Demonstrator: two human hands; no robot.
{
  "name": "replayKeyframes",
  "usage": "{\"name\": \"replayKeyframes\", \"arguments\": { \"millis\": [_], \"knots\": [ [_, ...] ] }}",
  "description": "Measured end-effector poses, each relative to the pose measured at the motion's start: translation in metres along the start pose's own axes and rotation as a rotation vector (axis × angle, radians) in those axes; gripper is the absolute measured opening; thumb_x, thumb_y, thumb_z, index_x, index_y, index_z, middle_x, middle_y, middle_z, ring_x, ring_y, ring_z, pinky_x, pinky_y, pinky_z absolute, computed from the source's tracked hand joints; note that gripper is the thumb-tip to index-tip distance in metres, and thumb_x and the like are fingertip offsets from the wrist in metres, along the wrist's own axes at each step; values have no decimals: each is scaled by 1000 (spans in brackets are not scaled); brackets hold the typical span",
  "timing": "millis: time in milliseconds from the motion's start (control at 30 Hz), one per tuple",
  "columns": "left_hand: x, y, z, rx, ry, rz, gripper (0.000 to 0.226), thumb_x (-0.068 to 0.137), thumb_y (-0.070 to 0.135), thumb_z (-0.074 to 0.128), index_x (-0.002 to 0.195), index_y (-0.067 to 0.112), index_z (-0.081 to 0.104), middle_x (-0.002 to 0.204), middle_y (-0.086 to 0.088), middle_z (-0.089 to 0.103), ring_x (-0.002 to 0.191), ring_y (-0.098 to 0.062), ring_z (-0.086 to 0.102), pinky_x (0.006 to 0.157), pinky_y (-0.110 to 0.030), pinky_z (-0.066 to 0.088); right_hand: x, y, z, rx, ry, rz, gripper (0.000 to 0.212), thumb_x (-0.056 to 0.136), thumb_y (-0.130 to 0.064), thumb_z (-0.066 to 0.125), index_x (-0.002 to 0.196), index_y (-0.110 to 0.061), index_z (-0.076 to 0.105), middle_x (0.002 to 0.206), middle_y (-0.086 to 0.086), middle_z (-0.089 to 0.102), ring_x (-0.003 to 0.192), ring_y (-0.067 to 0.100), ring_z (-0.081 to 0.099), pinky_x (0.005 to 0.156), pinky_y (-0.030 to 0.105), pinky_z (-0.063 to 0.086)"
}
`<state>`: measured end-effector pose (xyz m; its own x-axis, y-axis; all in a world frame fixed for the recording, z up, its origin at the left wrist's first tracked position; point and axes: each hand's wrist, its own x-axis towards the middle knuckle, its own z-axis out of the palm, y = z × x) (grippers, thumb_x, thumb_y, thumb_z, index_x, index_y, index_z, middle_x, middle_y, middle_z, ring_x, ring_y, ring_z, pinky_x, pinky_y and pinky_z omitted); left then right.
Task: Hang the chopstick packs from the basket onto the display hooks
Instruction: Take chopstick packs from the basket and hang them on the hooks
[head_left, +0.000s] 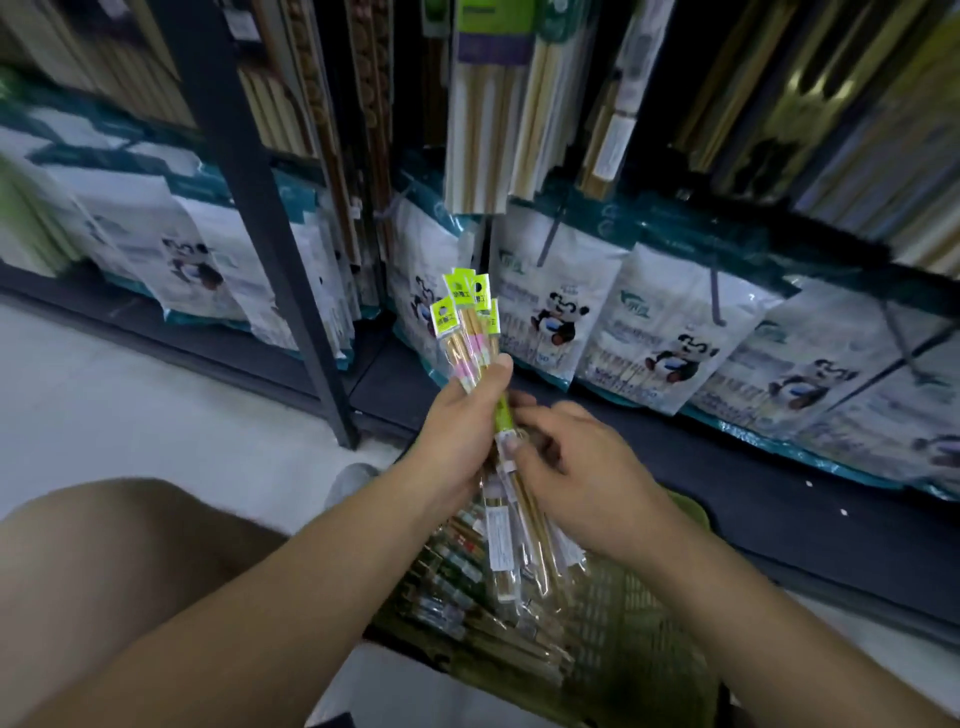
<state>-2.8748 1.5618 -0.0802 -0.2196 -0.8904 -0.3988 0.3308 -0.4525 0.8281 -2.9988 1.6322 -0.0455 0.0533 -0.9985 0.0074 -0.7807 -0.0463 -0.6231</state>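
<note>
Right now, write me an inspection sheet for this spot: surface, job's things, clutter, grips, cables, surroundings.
Surface: pale floor; dark bottom shelf.
Job's things: bunch of chopstick packs held up, green tags on top; more packs lie in the green basket.
Clutter: nothing seen.
Grips: left hand grips the bunch mid-length; right hand pinches it lower down.
Cables: nothing seen.
Surroundings: panda-print bags stand along the shelf; hanging packs above them; dark rack post to the left.
</note>
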Motion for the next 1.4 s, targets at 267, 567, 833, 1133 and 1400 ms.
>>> {"name": "replayKeyframes", "arguments": {
  "millis": [267, 567, 833, 1133, 1400],
  "knots": [
    [-14, 78, 25, 363, -449, 484, 25, 98, 50, 62, 113, 30, 66, 71, 7, 71, 52, -18, 67, 51, -31, 56, 43, -45, -89, 419, 360, -38, 10, 93, -33, 71, 84, -35, 69, 78, -4, 69, 70, 13, 63, 59, 27, 53],
    [5, 152, 70, 457, -394, 729, 43, 84, 52, 73, 121, 31, 65, 104, 12, 77, 91, -8, 74, 73, -27, 59, 87, -97, -164, 597, 472, -85, 15, 86, -26, 80, 88, -17, 67, 80, 13, 68, 62, 12, 64, 54, 20, 51],
    [21, 180, 93, 374, -486, 850, 37, 84, 37, 77, 109, 61, 64, 109, 24, 75, 101, 5, 70, 78, -9, 53, 110, -105, -185, 548, 467, -98, 19, 83, -26, 83, 84, -18, 66, 82, 7, 71, 68, 12, 65, 58, 19, 52],
    [34, 190, 84, 248, -371, 766, 58, 68, 82, 73, 93, 31, 61, 69, 5, 68, 60, -17, 67, 54, -31, 57, 127, -112, -204, 437, 548, -202, 10, 94, -25, 72, 94, -17, 67, 80, 8, 63, 69, 8, 57, 62, 22, 49],
    [39, 182, 74, 183, -357, 620, 63, 71, 67, 71, 96, 12, 54, 62, -7, 57, 48, -26, 56, 45, -35, 51, 139, -117, -234, 483, 659, -190, 13, 99, -33, 64, 88, -27, 68, 63, -12, 56, 58, 4, 52, 53, 19, 48]
  ]
}}
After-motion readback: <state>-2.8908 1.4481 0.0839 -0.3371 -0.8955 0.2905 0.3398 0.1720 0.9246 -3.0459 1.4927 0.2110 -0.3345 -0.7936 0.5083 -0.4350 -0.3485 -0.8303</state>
